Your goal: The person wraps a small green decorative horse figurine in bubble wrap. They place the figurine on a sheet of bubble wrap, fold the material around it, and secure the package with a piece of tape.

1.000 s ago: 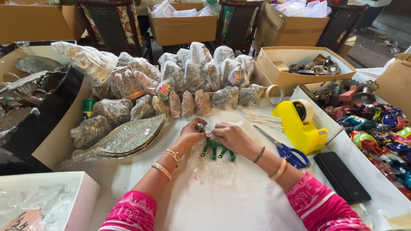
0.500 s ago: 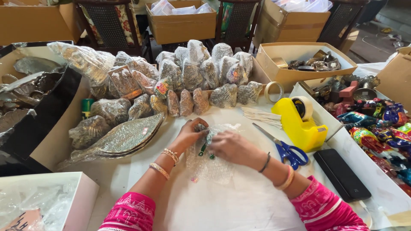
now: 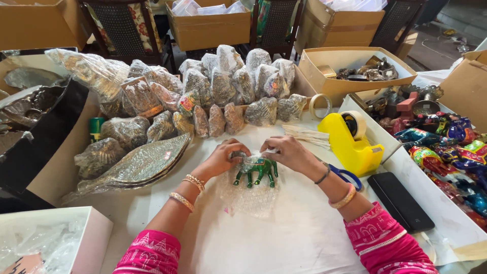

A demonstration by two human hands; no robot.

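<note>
The green elephant figurine (image 3: 256,171) now lies exposed on the bubble wrap sheet (image 3: 248,195) at the centre of the white table (image 3: 304,238), whereas half a second ago the hands covered most of it. The left hand (image 3: 223,157) and right hand (image 3: 289,152) both pinch the wrap at the figurine's upper edge. The yellow tape dispenser (image 3: 352,142) and blue-handled scissors (image 3: 345,175) remain unmoved at right.

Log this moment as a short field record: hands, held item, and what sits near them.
left hand: left hand on the figurine's upper end
right hand: right hand pinching wrap over its back
item: small green painted animal figurine
wrap: clear bubble-wrap sheet, partly under figurine
right side: yellow plastic tape dispenser, blue-handled scissors
behind: pile of wrapped bundles
</note>
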